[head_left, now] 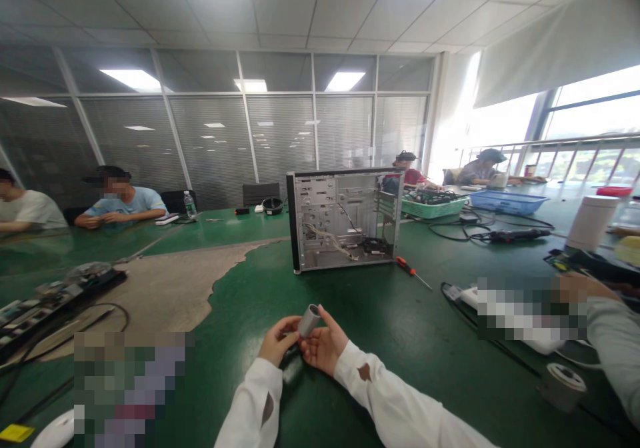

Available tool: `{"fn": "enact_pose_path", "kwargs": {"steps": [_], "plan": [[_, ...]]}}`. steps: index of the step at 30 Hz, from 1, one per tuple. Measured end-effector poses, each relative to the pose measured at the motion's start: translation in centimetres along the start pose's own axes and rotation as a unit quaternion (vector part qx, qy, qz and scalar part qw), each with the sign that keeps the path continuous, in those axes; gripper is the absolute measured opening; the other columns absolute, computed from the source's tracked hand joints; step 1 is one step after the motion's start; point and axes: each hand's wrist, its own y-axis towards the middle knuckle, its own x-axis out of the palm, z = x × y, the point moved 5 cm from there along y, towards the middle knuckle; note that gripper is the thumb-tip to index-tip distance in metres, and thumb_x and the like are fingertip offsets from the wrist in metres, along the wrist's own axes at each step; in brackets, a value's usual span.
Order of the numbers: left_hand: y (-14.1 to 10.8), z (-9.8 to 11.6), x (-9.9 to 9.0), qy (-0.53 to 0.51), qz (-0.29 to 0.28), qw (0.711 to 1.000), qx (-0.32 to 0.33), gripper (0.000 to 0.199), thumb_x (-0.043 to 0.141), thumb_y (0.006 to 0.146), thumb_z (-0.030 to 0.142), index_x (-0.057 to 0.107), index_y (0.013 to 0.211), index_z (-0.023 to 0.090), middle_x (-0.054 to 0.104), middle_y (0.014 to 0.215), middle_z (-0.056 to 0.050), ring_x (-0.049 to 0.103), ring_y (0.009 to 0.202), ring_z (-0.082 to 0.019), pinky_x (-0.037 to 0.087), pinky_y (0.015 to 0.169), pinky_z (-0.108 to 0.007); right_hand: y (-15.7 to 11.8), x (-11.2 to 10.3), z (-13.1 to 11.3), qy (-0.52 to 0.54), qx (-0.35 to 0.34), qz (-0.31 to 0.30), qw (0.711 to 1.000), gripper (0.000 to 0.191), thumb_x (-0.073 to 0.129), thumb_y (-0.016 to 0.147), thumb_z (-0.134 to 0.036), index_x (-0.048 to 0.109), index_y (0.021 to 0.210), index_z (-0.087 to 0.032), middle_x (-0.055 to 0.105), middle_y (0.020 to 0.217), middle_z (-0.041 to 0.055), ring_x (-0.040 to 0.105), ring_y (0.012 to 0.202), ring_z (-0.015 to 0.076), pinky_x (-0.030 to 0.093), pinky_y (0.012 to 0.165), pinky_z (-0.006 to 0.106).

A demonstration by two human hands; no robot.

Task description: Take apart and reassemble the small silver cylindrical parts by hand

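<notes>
Between my two hands, above the green table (260,295), is a short grey tube (309,323), tilted, with a round dark opening at its upper end. My left hand (280,339) grips its lower left side with thumb and fingers. My right hand (326,348) closes on it from the right, fingers curled underneath and a digit by the rim. Beyond them stands an open computer case (345,221), its side panel off and loose cables inside. A screwdriver (407,267) with an orange and black handle lies beside the case's right corner.
A co-worker's hand (573,291) is at the right, near a white power strip (540,338) and a tape roll (564,385). Green (435,208) and blue baskets (507,203) stand behind. Left, cables and a power strip (45,311) lie near bare brown tabletop (175,288).
</notes>
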Motion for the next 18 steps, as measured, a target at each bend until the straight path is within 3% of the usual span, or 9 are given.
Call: {"fn": "enact_pose_path", "kwargs": {"steps": [5,11,18], "plan": [[0.1,-0.1,0.0,0.003,-0.012,1.0,0.01,0.03,0.061,0.057,0.02,0.06,0.087,0.014,0.062,0.087,-0.008,0.054,0.085,-0.021,0.04,0.077,-0.031,0.1,-0.1,0.1,0.005,0.024,-0.005,1.0,0.071,0.037,0.061,-0.07,0.054,0.076,-0.002,0.055,0.054,0.0073,0.054,0.052,0.0126,0.042,0.044,0.02],[0.1,-0.4,0.1,0.003,-0.02,1.0,0.012,0.034,0.061,0.055,0.018,0.059,0.089,0.014,0.062,0.088,-0.008,0.054,0.085,-0.022,0.041,0.075,-0.031,-0.3,0.2,0.1,-0.008,0.019,0.008,1.0,0.065,0.041,0.062,-0.066,0.053,0.073,-0.004,0.054,0.054,0.007,0.054,0.052,0.012,0.043,0.044,0.02],[-0.5,0.9,0.6,0.027,-0.025,0.999,0.022,0.04,0.062,0.057,0.022,0.054,0.096,0.015,0.06,0.096,-0.01,0.053,0.09,-0.022,0.042,0.067,-0.027,-0.1,0.1,0.2,-0.01,0.011,0.016,1.0,0.059,0.045,0.062,-0.063,0.052,0.073,-0.006,0.055,0.057,0.0057,0.055,0.054,0.0113,0.045,0.047,0.02]]}}
